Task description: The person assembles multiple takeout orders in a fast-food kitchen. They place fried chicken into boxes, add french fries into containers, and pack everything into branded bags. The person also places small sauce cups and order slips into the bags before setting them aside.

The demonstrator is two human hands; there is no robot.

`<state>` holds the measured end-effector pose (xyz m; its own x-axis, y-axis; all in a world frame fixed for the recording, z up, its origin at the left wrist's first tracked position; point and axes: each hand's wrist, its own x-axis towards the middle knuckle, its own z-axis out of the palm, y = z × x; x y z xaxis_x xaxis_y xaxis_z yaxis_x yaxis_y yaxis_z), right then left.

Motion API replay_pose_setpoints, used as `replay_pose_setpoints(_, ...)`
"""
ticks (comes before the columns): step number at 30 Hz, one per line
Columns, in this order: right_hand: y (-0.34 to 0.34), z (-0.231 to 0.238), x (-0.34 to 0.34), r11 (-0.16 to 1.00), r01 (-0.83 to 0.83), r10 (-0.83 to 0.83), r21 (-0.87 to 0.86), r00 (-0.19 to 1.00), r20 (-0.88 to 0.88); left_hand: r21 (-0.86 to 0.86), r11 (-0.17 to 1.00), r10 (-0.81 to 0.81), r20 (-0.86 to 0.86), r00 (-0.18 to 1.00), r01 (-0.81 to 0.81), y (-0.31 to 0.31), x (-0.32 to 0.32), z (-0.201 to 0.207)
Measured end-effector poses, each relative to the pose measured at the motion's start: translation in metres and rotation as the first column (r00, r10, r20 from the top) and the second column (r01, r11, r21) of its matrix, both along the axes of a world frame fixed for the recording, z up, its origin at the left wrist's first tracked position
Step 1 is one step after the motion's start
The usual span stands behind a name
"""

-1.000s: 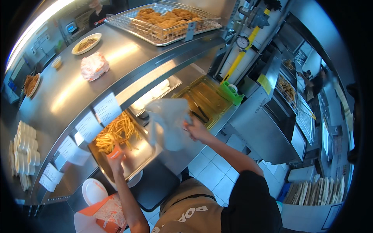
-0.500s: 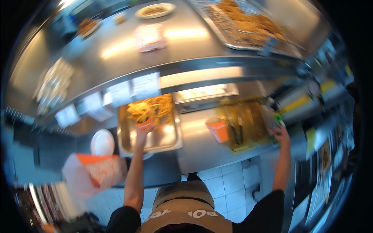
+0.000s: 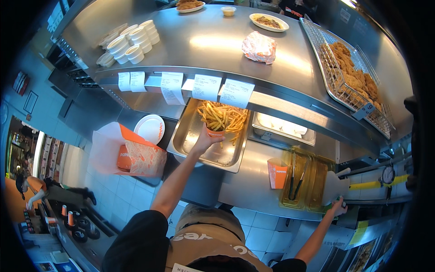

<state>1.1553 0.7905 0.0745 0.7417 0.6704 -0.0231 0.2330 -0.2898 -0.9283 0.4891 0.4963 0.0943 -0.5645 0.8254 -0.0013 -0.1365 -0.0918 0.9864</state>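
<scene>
My left hand is closed around an orange carton filled with french fries. It is over a steel pan, where more fries lie loose against the far side. Out to the right, my right hand is closed at the near end of a pale grey, scoop-like tool, with a bit of green showing by the fingers. The tool rests beside amber plastic bins. A pair of dark-handled tongs lies in the left bin. Another orange carton stands just left of the bins.
Left of the pan are a white round lid and an orange box with patterned paper. Paper slips hang from the shelf edge. Above are lidded cups, a wrapped item and a wire basket of fried chicken.
The view has swung, shifting the counter rightward and down in the picture, and it is sharper now. My left hand still holds the filled carton over the pan; my right hand stays by the bins.
</scene>
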Motion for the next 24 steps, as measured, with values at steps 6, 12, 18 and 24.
replay_pose_setpoints(6, -0.059, 0.024, -0.024, 0.998, -0.001, -0.029, 0.059, 0.866, 0.499, -0.064, 0.996, -0.061, -0.042, 0.997, 0.058, -0.017, 0.006, 0.007)
replay_pose_setpoints(12, -0.132, 0.065, -0.127, 0.817, -0.502, 0.218, 0.284, 0.724, 0.654, 0.028, 0.995, -0.096, 0.084, 0.992, 0.094, -0.079, 0.045, 0.073)
replay_pose_setpoints(18, -0.245, 0.120, -0.301, 0.446, -0.836, 0.760, 0.321, 0.543, 0.357, 0.078, 0.932, -0.362, 0.129, 0.923, 0.355, -0.218, -0.017, 0.207)
replay_pose_setpoints(24, -0.400, 0.180, -0.482, -0.254, -0.910, 0.832, 0.327, -0.033, 0.554, -0.380, 0.875, -0.315, 0.023, 0.949, 0.300, -0.340, -0.176, 0.286)
